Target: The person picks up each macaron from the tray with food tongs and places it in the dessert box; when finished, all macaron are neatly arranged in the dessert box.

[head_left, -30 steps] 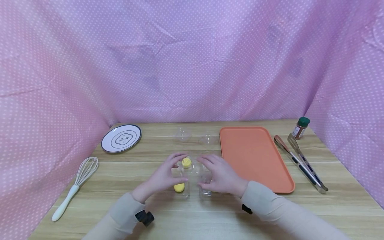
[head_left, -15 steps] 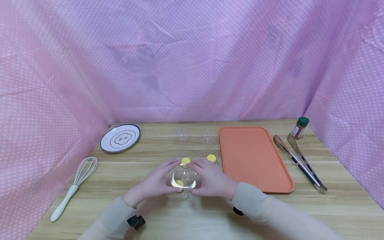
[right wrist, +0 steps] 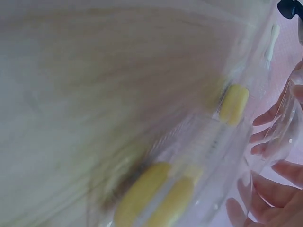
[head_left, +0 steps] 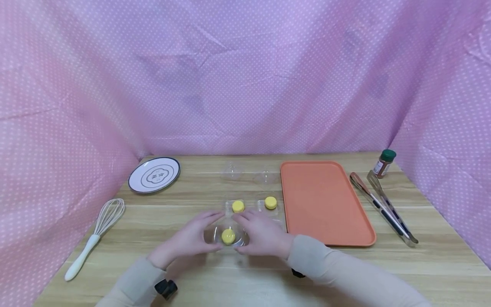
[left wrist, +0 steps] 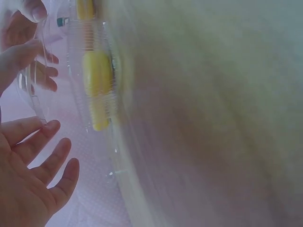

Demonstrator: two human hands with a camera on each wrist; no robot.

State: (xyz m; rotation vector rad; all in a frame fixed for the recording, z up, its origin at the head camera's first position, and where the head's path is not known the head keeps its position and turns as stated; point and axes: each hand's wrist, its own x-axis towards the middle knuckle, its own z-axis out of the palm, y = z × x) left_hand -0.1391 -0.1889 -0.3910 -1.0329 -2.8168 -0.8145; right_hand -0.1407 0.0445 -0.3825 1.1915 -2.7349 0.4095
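A thin clear plastic box (head_left: pixel 229 236) with a yellow macaron (head_left: pixel 228 236) was cupped mid-table between left hand (head_left: pixel 189 238) and right hand (head_left: pixel 261 233), fingers curled round its sides; judged light, flimsy, slippery, best held by the edges.

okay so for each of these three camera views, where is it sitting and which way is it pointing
Head: worn on the head, looking forward and down at the wooden table; both sleeves, left hand and right hand show.
Left wrist: close beside the clear container, blurred; fingers of both hands show.
Right wrist: low over the table, blurred; fingertips at the right edge.
Shared: all three show the yellow macaron.
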